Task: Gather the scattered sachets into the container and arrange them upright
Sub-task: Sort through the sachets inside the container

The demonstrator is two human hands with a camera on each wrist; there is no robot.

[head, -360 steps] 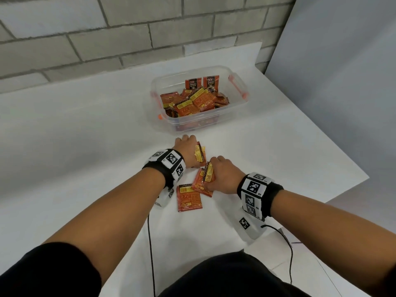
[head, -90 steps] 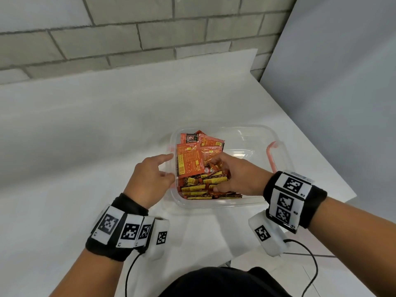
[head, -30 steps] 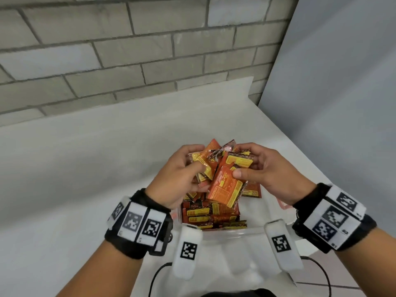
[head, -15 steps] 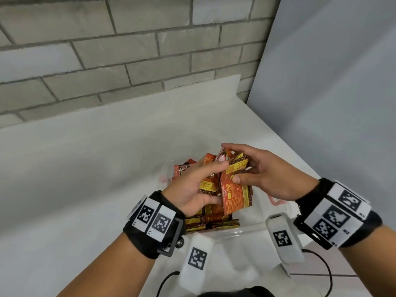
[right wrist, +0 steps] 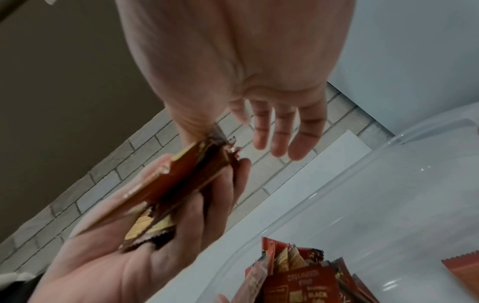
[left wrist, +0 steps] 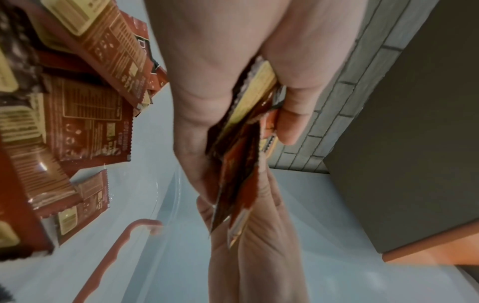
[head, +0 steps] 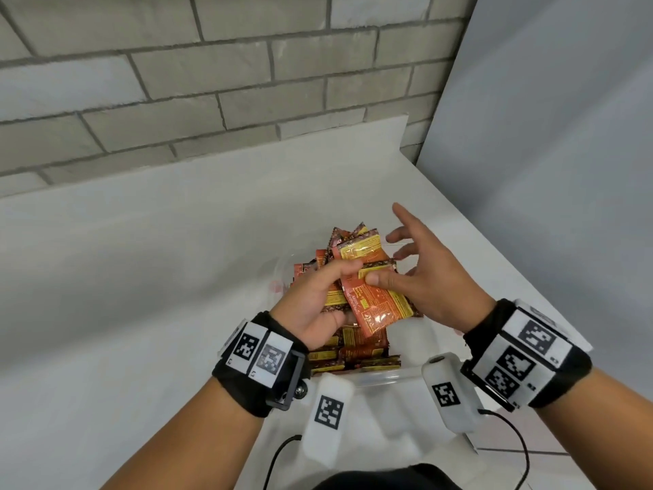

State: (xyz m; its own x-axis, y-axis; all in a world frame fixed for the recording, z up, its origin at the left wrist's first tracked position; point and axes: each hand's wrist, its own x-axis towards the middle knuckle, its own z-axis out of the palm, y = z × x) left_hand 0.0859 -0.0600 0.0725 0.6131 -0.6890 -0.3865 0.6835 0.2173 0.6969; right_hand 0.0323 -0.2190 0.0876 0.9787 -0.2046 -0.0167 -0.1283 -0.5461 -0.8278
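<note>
Our left hand (head: 314, 302) clutched a fan of orange foil sachets (head: 364, 277) above the clear plastic container (head: 385, 378); our right hand (head: 427, 277) thumbed them, fingers splayed.

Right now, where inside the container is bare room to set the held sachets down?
The container is bare toward its right wall, beside the packed sachets. Its left side is crowded. Above it, the left hand grips a bundle.
</note>
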